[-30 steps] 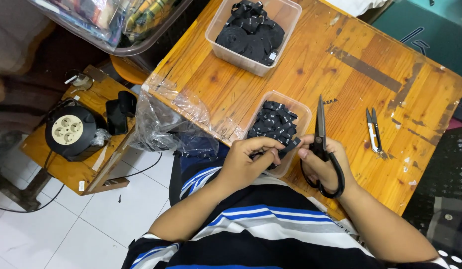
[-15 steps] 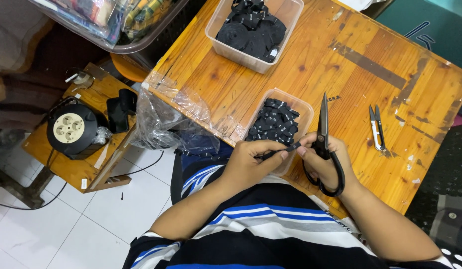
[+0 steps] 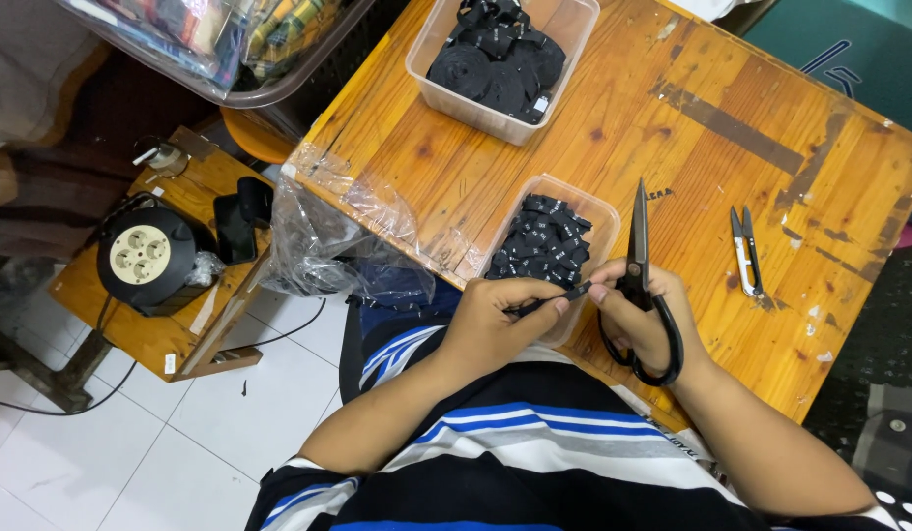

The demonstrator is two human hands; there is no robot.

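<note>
My left hand pinches a thin black strip at the near edge of the wooden table. My right hand grips large black scissors, blades shut and pointing away from me; its forefinger touches the strip's far end. Just beyond my hands stands a clear plastic tub holding several small black cut labels.
A second clear tub with black tape rolls sits at the table's far side. Small thread snips lie to the right. A clear plastic bag hangs off the left edge. A low stool carries a cable reel.
The hands have come closer together, and my right forefinger now meets the strip held by my left hand. The scissors stay upright.
</note>
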